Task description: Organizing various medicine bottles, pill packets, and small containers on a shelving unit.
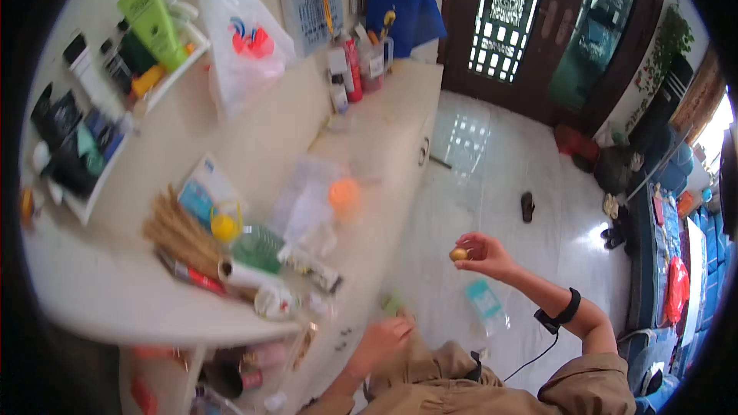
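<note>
My right hand (485, 256) is held out over the tiled floor, its fingers closed round a small round golden-brown object (459, 254), of which the exact kind cannot be told. Near the front edge of the cabinet, my left hand (387, 341) is blurred and bent inward; whether it grips anything is unclear. A light green thing (393, 303) shows just beyond its fingers. On the cabinet top (386, 144) lie an orange round object (344, 193), a bundle of dried stalks (181, 233), a green plastic bottle (256, 248) and a white roll (253, 278).
A hanging plastic bag (248, 46) and wall shelves with tubes (153, 23) are above the cabinet. A turquoise packet (483, 298) and a dark slipper (527, 207) lie on the floor. A blue sofa (643, 253) runs along the right; dark double doors (530, 29) stand ahead.
</note>
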Available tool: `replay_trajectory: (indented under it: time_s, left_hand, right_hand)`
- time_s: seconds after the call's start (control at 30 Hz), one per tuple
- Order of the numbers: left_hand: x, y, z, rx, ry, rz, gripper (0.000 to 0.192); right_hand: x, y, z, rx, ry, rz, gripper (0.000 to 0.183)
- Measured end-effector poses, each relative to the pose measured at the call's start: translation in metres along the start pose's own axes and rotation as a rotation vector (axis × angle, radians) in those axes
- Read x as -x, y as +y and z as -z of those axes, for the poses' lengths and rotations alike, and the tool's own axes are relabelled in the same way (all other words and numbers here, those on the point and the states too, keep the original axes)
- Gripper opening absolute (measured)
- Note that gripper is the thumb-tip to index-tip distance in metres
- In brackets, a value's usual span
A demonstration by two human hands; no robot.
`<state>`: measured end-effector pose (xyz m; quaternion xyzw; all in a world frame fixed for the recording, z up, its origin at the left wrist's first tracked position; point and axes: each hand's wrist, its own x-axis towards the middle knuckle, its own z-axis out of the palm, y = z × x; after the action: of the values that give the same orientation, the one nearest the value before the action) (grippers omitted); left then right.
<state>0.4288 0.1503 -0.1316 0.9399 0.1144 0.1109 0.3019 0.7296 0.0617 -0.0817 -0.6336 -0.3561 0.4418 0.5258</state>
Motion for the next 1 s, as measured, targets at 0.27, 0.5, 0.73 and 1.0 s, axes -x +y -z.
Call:
replay_trajectory:
  time_s: [0.27,0.5,0.73,1.0]
  left_hand:
    - [-0.095,-0.033,0.055,0.175,0.231,0.328,0.009]
    - [-0.145,-0.045,0.081,0.141,0.402,0.690,0.008]
    - [-0.211,-0.030,0.055,0.122,0.689,1.046,0.010]
    - [-0.259,0.006,0.030,0.085,0.796,1.189,0.010]
  right_hand:
    - [-0.273,-0.077,0.110,-0.001,0.222,0.134,0.036]
    - [-0.508,-0.127,0.125,-0.274,0.227,0.271,0.045]
    - [-0.651,-0.144,0.109,-0.692,0.255,0.200,0.046]
    - [-0.645,-0.114,0.140,-0.828,0.285,-0.011,0.020]
